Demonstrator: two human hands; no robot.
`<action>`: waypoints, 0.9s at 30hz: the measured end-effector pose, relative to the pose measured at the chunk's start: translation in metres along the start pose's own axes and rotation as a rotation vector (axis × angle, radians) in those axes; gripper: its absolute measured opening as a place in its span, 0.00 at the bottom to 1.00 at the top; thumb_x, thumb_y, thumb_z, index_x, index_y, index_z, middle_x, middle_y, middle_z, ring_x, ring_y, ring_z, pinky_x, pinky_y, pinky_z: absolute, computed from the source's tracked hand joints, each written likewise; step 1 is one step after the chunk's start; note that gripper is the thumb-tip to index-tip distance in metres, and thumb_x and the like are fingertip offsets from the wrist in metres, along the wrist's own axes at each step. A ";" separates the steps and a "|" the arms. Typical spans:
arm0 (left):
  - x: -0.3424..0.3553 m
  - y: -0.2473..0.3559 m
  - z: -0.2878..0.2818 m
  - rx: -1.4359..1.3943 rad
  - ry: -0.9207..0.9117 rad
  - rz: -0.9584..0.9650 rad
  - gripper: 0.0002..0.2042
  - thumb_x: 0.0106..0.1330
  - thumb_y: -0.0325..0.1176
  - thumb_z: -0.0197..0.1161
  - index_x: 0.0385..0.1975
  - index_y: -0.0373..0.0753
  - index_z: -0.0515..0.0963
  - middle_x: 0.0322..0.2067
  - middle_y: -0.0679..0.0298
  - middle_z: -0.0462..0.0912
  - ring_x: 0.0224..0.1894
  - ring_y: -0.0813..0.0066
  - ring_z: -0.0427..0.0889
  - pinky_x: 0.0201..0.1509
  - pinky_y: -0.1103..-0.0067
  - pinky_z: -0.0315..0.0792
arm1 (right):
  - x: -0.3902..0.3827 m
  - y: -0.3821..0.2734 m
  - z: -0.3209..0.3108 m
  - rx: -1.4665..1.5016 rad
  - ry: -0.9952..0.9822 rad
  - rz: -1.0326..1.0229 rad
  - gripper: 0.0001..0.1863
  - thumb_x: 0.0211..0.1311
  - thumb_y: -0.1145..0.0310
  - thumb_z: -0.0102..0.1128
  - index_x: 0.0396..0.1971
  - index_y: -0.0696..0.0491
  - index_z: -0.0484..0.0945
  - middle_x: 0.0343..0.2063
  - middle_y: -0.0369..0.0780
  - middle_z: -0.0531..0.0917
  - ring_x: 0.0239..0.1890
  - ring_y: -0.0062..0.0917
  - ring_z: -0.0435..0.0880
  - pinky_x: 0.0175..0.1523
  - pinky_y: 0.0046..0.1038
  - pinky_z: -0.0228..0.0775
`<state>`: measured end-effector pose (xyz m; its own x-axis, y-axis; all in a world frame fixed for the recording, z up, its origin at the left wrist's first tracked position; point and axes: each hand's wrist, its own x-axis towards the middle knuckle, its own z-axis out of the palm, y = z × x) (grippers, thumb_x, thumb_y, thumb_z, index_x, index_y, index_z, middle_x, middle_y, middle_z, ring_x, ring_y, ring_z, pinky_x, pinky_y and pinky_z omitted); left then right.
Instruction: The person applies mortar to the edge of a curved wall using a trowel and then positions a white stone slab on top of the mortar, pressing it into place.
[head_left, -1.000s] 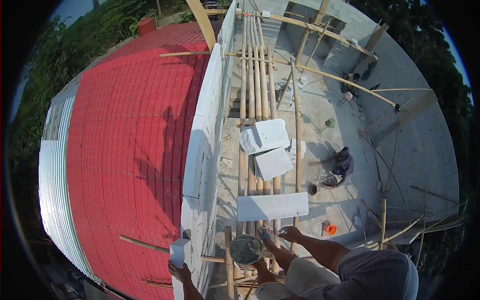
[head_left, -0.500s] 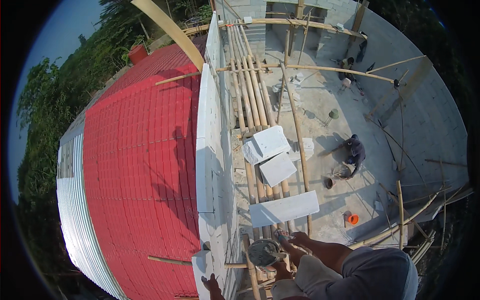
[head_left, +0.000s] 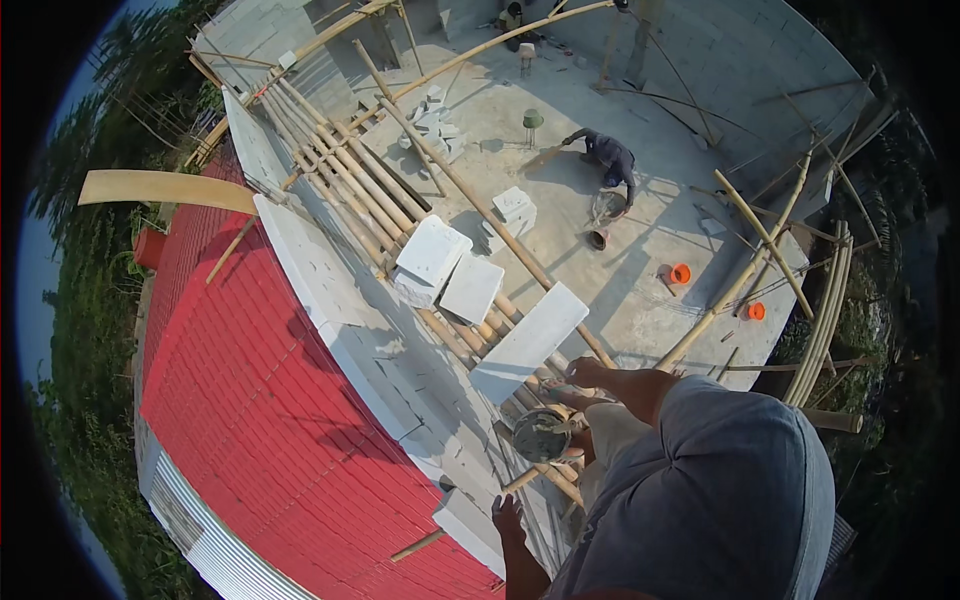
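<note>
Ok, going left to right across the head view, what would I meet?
Red roof, left hand, bucket of grey mix, right hand, orange bucket, second orange bucket, bamboo bundle.

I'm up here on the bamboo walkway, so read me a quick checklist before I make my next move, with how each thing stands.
1. Left hand free: ok, fingers spread, beside the block at the wall's near end.
2. Right hand clear of the long white slab: ok, a gap shows.
3. Mortar bucket close by: ok, next to your feet, grey mix inside.
4. White blocks squared up: not ok, they lie askew.
5. Bamboo poles firmly tied underfoot: cannot tell.
6. Co-worker out from under the walkway: ok, on the floor off to its right.
</note>
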<state>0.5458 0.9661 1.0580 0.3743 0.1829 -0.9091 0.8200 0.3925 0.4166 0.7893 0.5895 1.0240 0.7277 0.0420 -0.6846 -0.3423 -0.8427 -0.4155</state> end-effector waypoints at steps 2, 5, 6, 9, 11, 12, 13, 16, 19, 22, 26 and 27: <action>-0.010 0.013 -0.006 0.023 0.011 0.009 0.32 0.64 0.35 0.62 0.67 0.43 0.54 0.56 0.56 0.71 0.58 0.52 0.72 0.62 0.54 0.61 | -0.006 0.011 0.003 0.014 -0.025 0.030 0.21 0.52 0.49 0.62 0.39 0.50 0.83 0.38 0.44 0.85 0.43 0.39 0.83 0.47 0.40 0.74; -0.015 0.033 -0.015 0.060 0.021 0.051 0.33 0.63 0.37 0.64 0.66 0.42 0.56 0.53 0.57 0.72 0.56 0.53 0.73 0.61 0.55 0.61 | -0.009 0.027 0.007 0.041 0.063 0.012 0.21 0.51 0.49 0.61 0.38 0.50 0.83 0.40 0.45 0.84 0.45 0.38 0.82 0.49 0.39 0.73; -0.017 0.037 -0.022 0.045 0.049 0.061 0.31 0.64 0.35 0.62 0.65 0.43 0.56 0.52 0.57 0.73 0.55 0.53 0.74 0.60 0.56 0.63 | -0.013 0.025 0.004 0.062 0.066 0.023 0.21 0.52 0.50 0.60 0.38 0.50 0.83 0.41 0.45 0.84 0.46 0.38 0.82 0.50 0.38 0.73; -0.020 0.045 -0.038 0.010 0.062 0.099 0.29 0.65 0.34 0.61 0.64 0.42 0.58 0.51 0.58 0.74 0.53 0.53 0.75 0.59 0.57 0.64 | -0.028 0.009 -0.014 0.078 0.062 0.017 0.20 0.49 0.51 0.63 0.40 0.48 0.83 0.41 0.44 0.83 0.46 0.38 0.81 0.51 0.37 0.72; -0.023 0.054 -0.041 0.050 0.138 0.072 0.28 0.65 0.35 0.61 0.64 0.42 0.59 0.49 0.58 0.74 0.52 0.54 0.75 0.59 0.57 0.64 | -0.036 0.012 -0.020 0.114 0.009 0.043 0.21 0.46 0.53 0.66 0.41 0.45 0.83 0.41 0.45 0.83 0.46 0.39 0.81 0.52 0.37 0.72; -0.024 0.056 -0.045 0.046 0.147 0.068 0.29 0.65 0.36 0.60 0.65 0.41 0.58 0.50 0.57 0.74 0.52 0.55 0.75 0.59 0.57 0.64 | -0.041 0.004 -0.026 0.140 0.002 0.076 0.21 0.46 0.53 0.66 0.41 0.45 0.83 0.41 0.45 0.83 0.46 0.39 0.81 0.52 0.37 0.72; -0.028 0.058 -0.048 0.032 0.149 0.071 0.29 0.65 0.36 0.60 0.65 0.41 0.58 0.51 0.57 0.74 0.52 0.55 0.76 0.59 0.57 0.64 | -0.047 0.001 -0.028 0.160 -0.008 0.111 0.21 0.46 0.53 0.66 0.41 0.45 0.83 0.41 0.45 0.83 0.45 0.39 0.81 0.52 0.37 0.72; -0.045 0.065 -0.042 0.043 0.186 0.072 0.28 0.66 0.35 0.59 0.65 0.42 0.58 0.53 0.57 0.74 0.52 0.57 0.76 0.59 0.58 0.64 | -0.049 0.008 -0.018 0.256 0.097 0.124 0.21 0.46 0.53 0.67 0.40 0.46 0.84 0.41 0.45 0.84 0.46 0.39 0.82 0.52 0.36 0.73; -0.051 0.081 -0.015 0.111 0.096 0.139 0.28 0.64 0.36 0.61 0.63 0.39 0.61 0.51 0.58 0.75 0.52 0.61 0.77 0.56 0.66 0.67 | -0.043 0.024 -0.036 0.289 0.115 0.122 0.21 0.46 0.56 0.66 0.42 0.49 0.83 0.38 0.44 0.85 0.42 0.36 0.84 0.51 0.34 0.74; -0.060 0.075 -0.010 0.136 0.147 0.139 0.26 0.65 0.38 0.60 0.62 0.39 0.64 0.49 0.59 0.77 0.49 0.64 0.78 0.52 0.68 0.68 | -0.044 0.016 -0.039 0.337 0.093 0.142 0.20 0.48 0.54 0.67 0.40 0.49 0.84 0.31 0.45 0.86 0.39 0.34 0.85 0.48 0.34 0.75; -0.070 0.050 -0.017 0.069 0.161 0.124 0.25 0.64 0.38 0.62 0.60 0.39 0.66 0.47 0.60 0.78 0.46 0.67 0.79 0.50 0.70 0.69 | -0.042 0.020 -0.032 0.407 0.046 0.169 0.20 0.48 0.54 0.68 0.39 0.49 0.84 0.29 0.45 0.86 0.37 0.34 0.85 0.47 0.34 0.76; -0.073 0.044 -0.014 0.056 0.152 0.123 0.25 0.64 0.38 0.62 0.60 0.39 0.66 0.46 0.60 0.78 0.45 0.67 0.79 0.50 0.70 0.69 | -0.041 0.027 -0.030 0.351 0.049 0.156 0.20 0.48 0.54 0.68 0.39 0.50 0.84 0.29 0.45 0.86 0.37 0.34 0.85 0.47 0.35 0.76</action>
<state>0.5481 0.9825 1.1428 0.4071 0.3624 -0.8384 0.7963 0.3089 0.5201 0.7675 0.5491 1.0588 0.6751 -0.1049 -0.7302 -0.6279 -0.6013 -0.4942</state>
